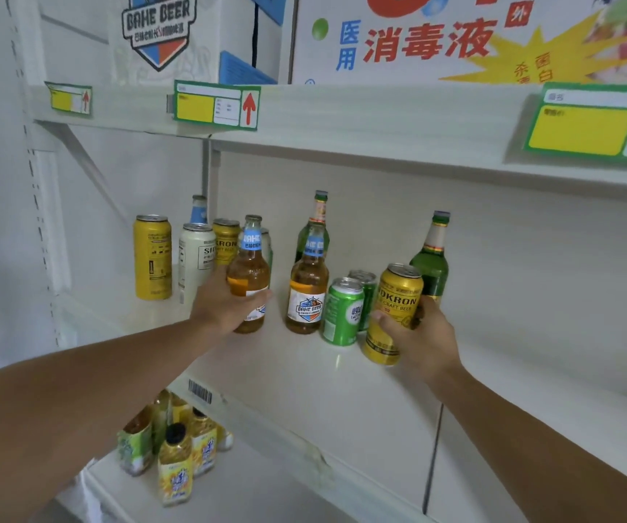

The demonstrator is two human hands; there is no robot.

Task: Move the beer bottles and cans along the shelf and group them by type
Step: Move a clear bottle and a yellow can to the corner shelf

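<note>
the left hand [228,303] is wrapped around the lower body of an amber beer bottle [248,275] with a blue neck label, which stands upright on the white shelf [304,371]. the right hand [417,334] grasps a yellow can [395,311], fingers curled around its right side and thumb on its front; the can leans a little to the left near the shelf's front. between the 2 hands stands a second amber bottle [308,288] with the same blue neck label and a shield badge on its body. just right of it sit 2 green cans [342,313], one behind the other, touching or nearly touching the yellow can. behind them stand 2 green glass bottles, one [313,228] behind the second amber bottle and one [432,258] behind the held can. to the left is a cluster: a tall yellow can [152,256], a white can [195,258], a shorter yellow can [225,241] and another blue-labelled bottle [198,209] at the back. above, price tags [215,105] hang on the upper shelf edge beneath cardboard boxes [160,32]. below, yellow drink bottles [176,462] stand on the lower shelf.
</note>
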